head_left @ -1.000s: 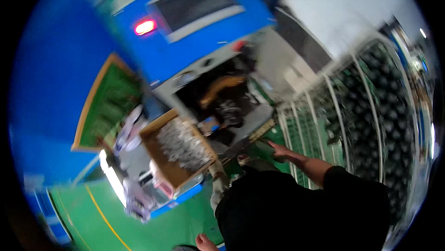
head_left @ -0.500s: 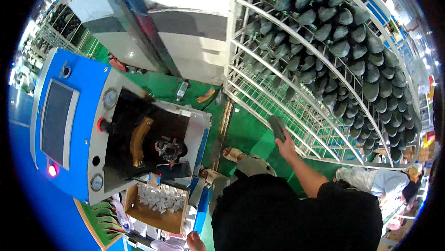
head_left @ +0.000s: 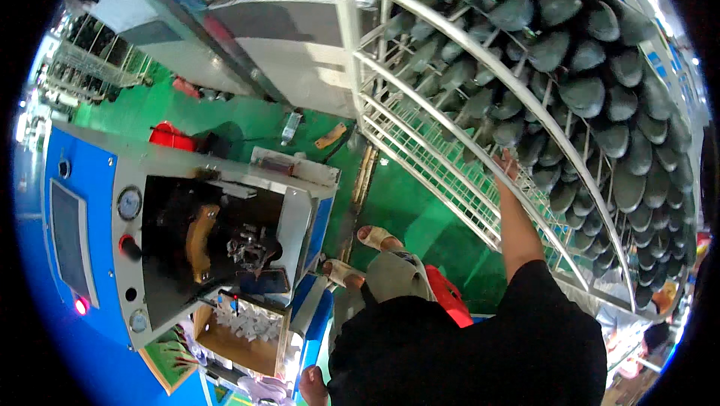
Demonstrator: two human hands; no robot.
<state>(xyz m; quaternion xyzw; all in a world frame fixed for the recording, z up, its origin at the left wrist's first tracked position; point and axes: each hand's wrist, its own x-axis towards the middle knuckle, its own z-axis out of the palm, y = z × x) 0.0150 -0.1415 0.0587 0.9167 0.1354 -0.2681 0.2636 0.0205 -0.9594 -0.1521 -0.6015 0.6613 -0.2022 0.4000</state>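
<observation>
My right hand (head_left: 508, 168) reaches into the tall white wire rack (head_left: 480, 136), up to the dark, rounded shoe-shaped pieces (head_left: 583, 96) that hang there in dense rows. Its fingertips lie against the lower pieces. Their dark shapes and the blur hide whether the fingers grip one. My left hand (head_left: 313, 386) hangs low at the bottom edge, beside the machine's front corner. Its fingers are curled in, and no object shows in them.
The blue and grey machine (head_left: 105, 166), with screen and gauges, stands at left. Below its opening sits a cardboard box (head_left: 255, 350) of small white pieces. A bottle (head_left: 291, 128) lies on the green floor. Something red (head_left: 448, 297) is beside my leg, and another red object (head_left: 172, 136) lies behind the machine.
My right hand, which held a dark shoe-shaped piece over the floor, has moved up and right into the rack. The view has moved closer to the rack. My left hand stays low and curled.
</observation>
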